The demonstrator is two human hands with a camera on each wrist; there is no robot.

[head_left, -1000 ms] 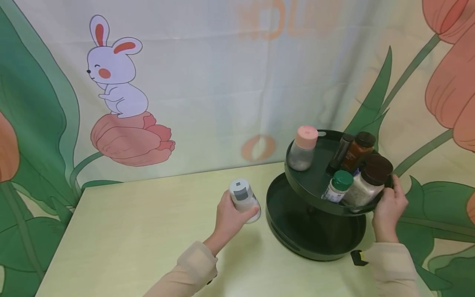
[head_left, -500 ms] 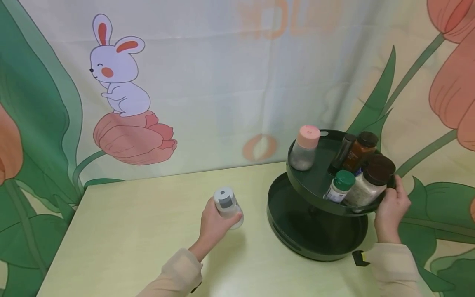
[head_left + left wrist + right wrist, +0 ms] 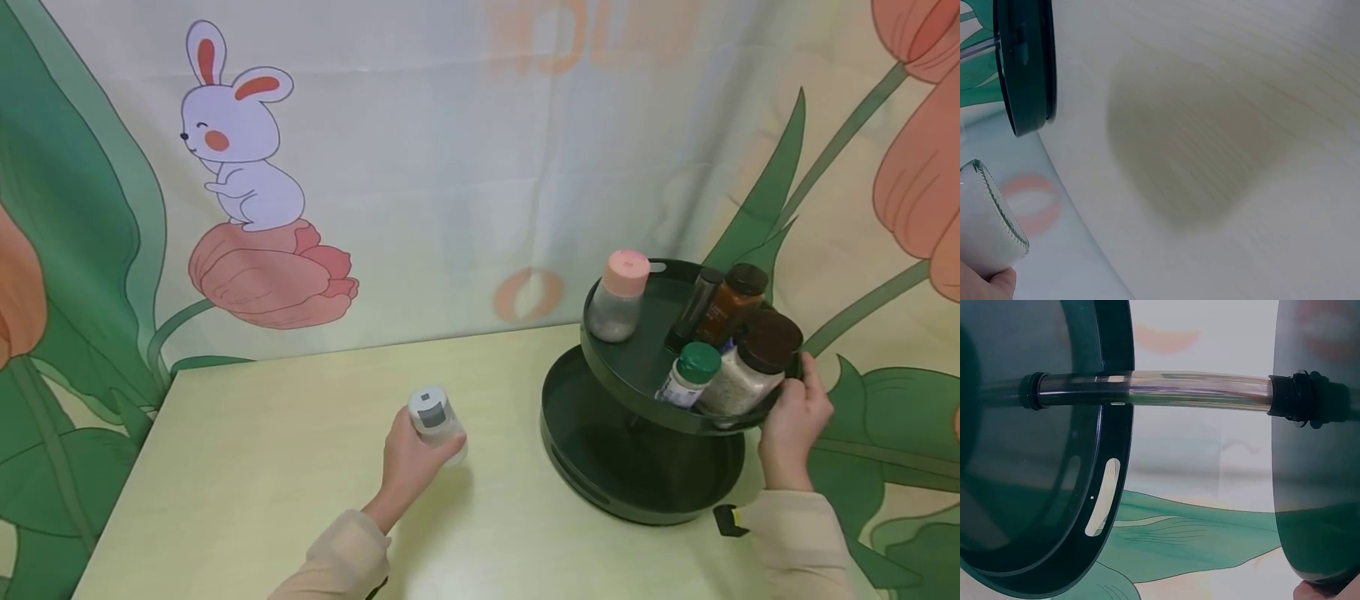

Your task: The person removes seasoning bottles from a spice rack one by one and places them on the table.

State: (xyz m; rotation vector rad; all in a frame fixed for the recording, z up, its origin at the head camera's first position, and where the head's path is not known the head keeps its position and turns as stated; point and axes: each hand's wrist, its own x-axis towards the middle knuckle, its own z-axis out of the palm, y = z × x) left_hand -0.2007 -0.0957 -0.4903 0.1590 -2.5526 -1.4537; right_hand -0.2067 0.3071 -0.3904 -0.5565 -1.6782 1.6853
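Note:
My left hand (image 3: 414, 457) grips a white-capped glass shaker bottle (image 3: 433, 414) above the table, left of a dark green two-tier rack (image 3: 558, 446). In the left wrist view, the glass base of the bottle (image 3: 988, 225) shows at the lower left, with a fingertip beside it. My right hand (image 3: 795, 425) holds the right rim of the rack's upper tray. On that tray stand a pink-capped bottle (image 3: 621, 304), a green-capped bottle (image 3: 692, 375), a slim black tube (image 3: 697, 304), an amber bottle (image 3: 727, 312) and a brown-lidded jar (image 3: 738, 383).
The rack's lower tray (image 3: 637, 492) rests on the pale table (image 3: 262, 483). A metal post (image 3: 1197, 389) joins the two tiers. Behind the table hangs a curtain (image 3: 420, 167) printed with a rabbit and tulips. A small black and yellow piece (image 3: 727, 521) shows at the right sleeve.
My left hand has moved left, away from the rack and slightly nearer, carrying the shaker bottle. The right hand keeps its hold on the upper tray's rim.

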